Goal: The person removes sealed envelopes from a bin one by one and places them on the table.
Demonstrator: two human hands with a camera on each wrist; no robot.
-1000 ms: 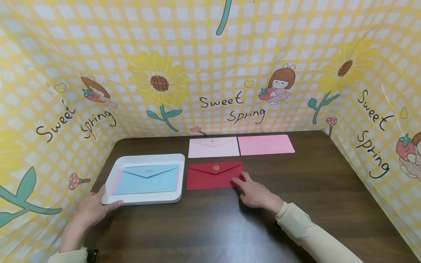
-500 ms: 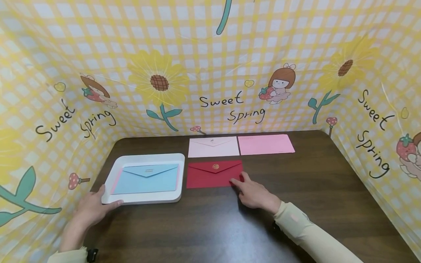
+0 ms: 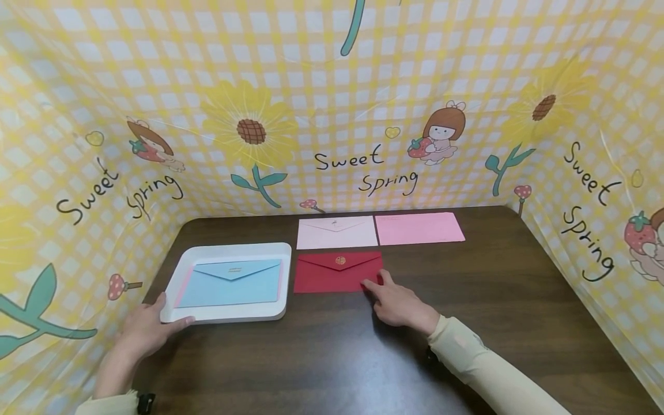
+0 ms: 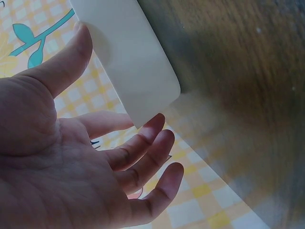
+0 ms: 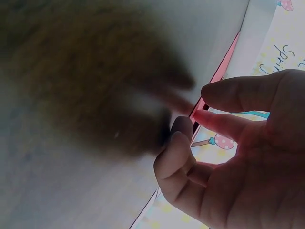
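Red envelope (image 3: pixel 336 271) was the thing under my right hand (image 3: pixel 399 302): it lay flat on the table (image 3: pixel 519 300), near the middle, just right of the tray (image 3: pixel 233 249) and just in front of the pale envelope (image 3: pixel 336 231) and the pink envelope (image 3: pixel 419 227) along the far edge.

The table was the largest risk as I judged it. Its dark top looked smooth, so an envelope pressed from above could skate away rather than lift, and a push toward the far edge could shove it under or against the two pink ones.

The tray sat near the table's left edge, its near left corner beside the front. My left hand (image 3: pixel 142 331) was loosely spread there, thumb on the rim and fingers below the corner, steadying it more than gripping. If I leaned on that corner the tray could tip or slide, and the blue envelope (image 3: pixel 230 281) inside, lying on something pink, could shift.

With the red envelope, my right fingertips (image 3: pixel 369 284) touched its near right corner, the first finger and thumb stretched out and the other fingers curled; nothing was pinched yet. From the wrist view the corner was blurred, so I couldn't tell whether any edge was raised. A thin flat edge is hard to catch; a hasty pinch could crease the corner.
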